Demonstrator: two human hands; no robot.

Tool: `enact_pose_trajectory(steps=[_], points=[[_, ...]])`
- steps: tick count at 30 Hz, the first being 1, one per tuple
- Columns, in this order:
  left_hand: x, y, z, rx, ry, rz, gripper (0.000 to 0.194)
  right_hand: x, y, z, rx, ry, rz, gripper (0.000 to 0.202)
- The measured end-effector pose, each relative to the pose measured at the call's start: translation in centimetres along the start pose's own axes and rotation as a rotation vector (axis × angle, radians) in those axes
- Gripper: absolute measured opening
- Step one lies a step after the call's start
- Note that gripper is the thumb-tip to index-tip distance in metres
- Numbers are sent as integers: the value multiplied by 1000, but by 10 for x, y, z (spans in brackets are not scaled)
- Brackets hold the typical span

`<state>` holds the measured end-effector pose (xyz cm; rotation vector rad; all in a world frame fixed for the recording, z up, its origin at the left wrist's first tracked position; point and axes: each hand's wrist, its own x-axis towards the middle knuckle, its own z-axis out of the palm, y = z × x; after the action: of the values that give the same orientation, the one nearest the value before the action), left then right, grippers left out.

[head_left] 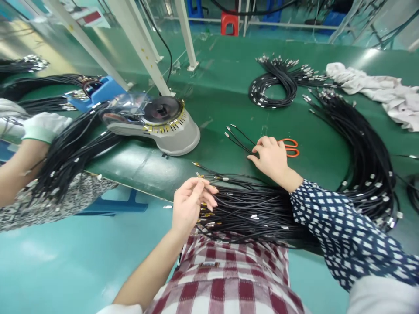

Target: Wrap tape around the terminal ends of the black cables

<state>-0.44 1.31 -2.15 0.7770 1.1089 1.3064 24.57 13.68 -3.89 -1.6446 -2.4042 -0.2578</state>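
Note:
My right hand (271, 159) is closed in a pinch on a few thin black cables (240, 140), whose silver-tipped ends point up and left over the green table. Just right of its fingers lie orange-handled scissors (291, 148), their blades hidden by the hand. Thumb and forefinger of my left hand (191, 200) are pressed together at a cable end, with a small pale tip showing above them; the other fingers curl loosely. Beneath and between both hands, a wide bundle of black cables (255, 209) with gold ends and white labels lies along the table's front edge.
A grey tape dispenser (176, 135) stands left of centre. At left, a co-worker's gloved hand (46, 126) rests by another cable bundle (65, 152). Coiled cables (273, 89), a curved cable bundle (366, 144) and a white cloth (369, 87) lie right. White posts (144, 48) rise behind.

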Motion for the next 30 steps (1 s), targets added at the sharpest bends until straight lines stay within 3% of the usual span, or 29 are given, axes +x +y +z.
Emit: enact_pose_trajectory(steps=[4,7,9,11,15,18,19,21,25,30], points=[[1,-2,-16,446,148,159,23,2,-4,9,-81,26,-74,26],[1,1,-23,783,233,357,34,5,-6,11,-82,42,-126,29],[0,5,-21,900,270,507,41,6,-4,11,-83,62,-154,29],[-1,10,-15,920,233,584,41,8,-2,11,-85,94,-165,29],[10,14,6,774,61,448,29,8,4,11,-71,166,-180,29],[42,8,25,476,-96,179,17,6,6,8,-44,226,-186,28],[57,5,32,342,-131,68,20,5,6,7,-33,248,-185,27],[87,-2,48,15,-85,-145,30,1,4,2,-11,293,-180,26],[127,-7,72,-145,-5,-118,22,-11,-4,-11,34,357,-190,21],[112,-2,74,-194,-75,-61,30,-21,-2,-25,287,358,-144,12]])
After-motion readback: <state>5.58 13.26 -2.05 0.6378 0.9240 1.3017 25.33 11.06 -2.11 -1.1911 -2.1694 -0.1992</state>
